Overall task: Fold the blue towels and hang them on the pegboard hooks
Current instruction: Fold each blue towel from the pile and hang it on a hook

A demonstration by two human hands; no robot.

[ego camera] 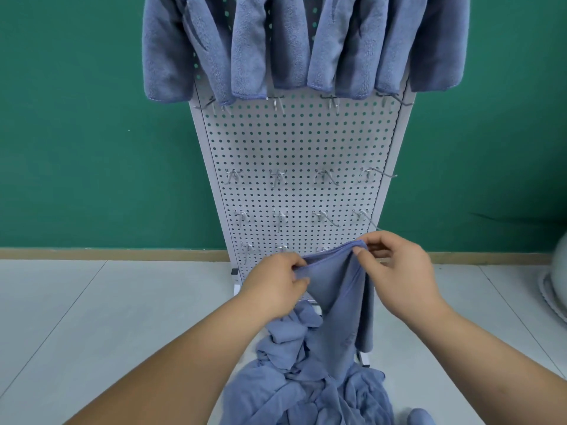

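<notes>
Blue microfibre fills my view top and bottom: hung towels (276, 47) at 12 o'clock on the pegboard (294, 142), and a crumpled pile (306, 384) on the floor (92, 317) at 6 o'clock. Starting from the left, my left hand (273, 283) pinches the hem of one towel (333, 289) at its 9 o'clock end, fingers curled on the cloth. The towel sags between the hands and drapes down toward the pile. I cannot tell whether its tail is free of the heap. My right hand (399, 277) clamps the hem's other end at about 1 o'clock, thumb and forefinger closed on the edge. I judge the fold is only starting. If the hanging tail is tangled in the pile, it may drag another towel up. A thin pinch could also slip and drop the hem. Bare hooks (277, 177) jut out at 12 o'clock of my hands, and loose cloth could snag on one before folding.
</notes>
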